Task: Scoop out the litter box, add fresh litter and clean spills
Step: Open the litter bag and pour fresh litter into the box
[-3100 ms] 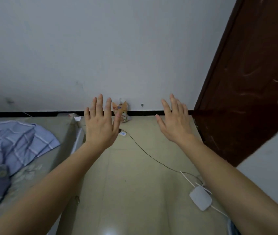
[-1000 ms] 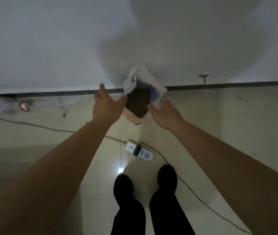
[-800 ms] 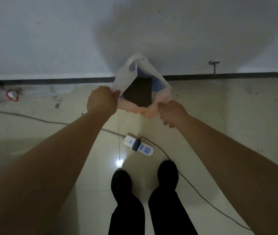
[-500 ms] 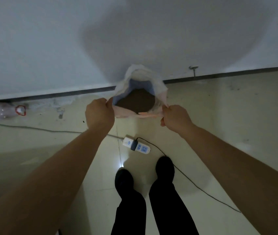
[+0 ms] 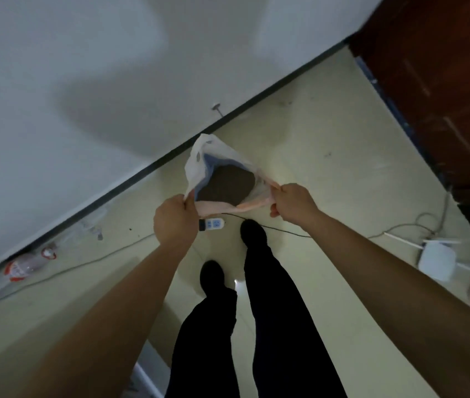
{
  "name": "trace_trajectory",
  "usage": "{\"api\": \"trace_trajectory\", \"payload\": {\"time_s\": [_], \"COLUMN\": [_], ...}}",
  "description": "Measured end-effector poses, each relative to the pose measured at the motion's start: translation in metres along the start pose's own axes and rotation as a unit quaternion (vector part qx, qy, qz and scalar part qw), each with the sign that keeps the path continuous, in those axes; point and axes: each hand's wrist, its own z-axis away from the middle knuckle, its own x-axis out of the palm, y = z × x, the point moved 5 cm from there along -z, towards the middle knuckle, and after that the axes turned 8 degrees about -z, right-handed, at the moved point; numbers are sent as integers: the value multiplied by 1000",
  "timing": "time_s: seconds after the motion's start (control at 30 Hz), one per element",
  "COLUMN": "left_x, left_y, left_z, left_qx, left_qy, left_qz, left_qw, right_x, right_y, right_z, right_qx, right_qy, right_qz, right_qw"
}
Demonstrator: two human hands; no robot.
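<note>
A white and pink plastic bag (image 5: 199, 156) hangs open in front of me, above the floor near the wall. Dark brown litter (image 5: 229, 185) fills its bottom. My left hand (image 5: 174, 218) grips the bag's left rim in a fist. My right hand (image 5: 292, 202) pinches the right rim, and the pink edge is stretched between the two hands. No litter box is in view.
A white power strip (image 5: 213, 224) with a black cable lies on the tiled floor just under the bag, by my dark shoes (image 5: 252, 232). A plastic bottle (image 5: 25, 267) lies at the left wall. A white router (image 5: 437, 261) sits right, beside a brown door (image 5: 440, 90).
My hands went from empty to gripping the bag's rim and lifting it off the floor. The view has since swung right, bringing the door and router into sight.
</note>
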Motion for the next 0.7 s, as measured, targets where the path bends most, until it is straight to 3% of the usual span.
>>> {"api": "trace_trajectory", "payload": {"time_s": [0.13, 0.33, 0.5, 0.63, 0.7], "left_x": [9, 50, 133, 217, 261], "left_y": [46, 133, 186, 211, 220], "left_z": [55, 168, 283, 399, 462], "left_qx": [115, 309, 446, 502, 516], "left_qy": [-19, -64, -79, -92, -101], "left_qz": [-32, -89, -160, -177, -186], "left_qw": [993, 945, 877, 842, 830], "right_x": [-37, -79, -82, -84, -90], "right_y": [71, 215, 365, 493, 560], "right_z": [71, 179, 250, 313, 347], "right_qx": [51, 135, 194, 197, 187], "right_qy": [63, 169, 222, 276, 311], "right_qz": [-129, -307, -387, -451, -446], "right_qw": [988, 927, 874, 825, 818]}}
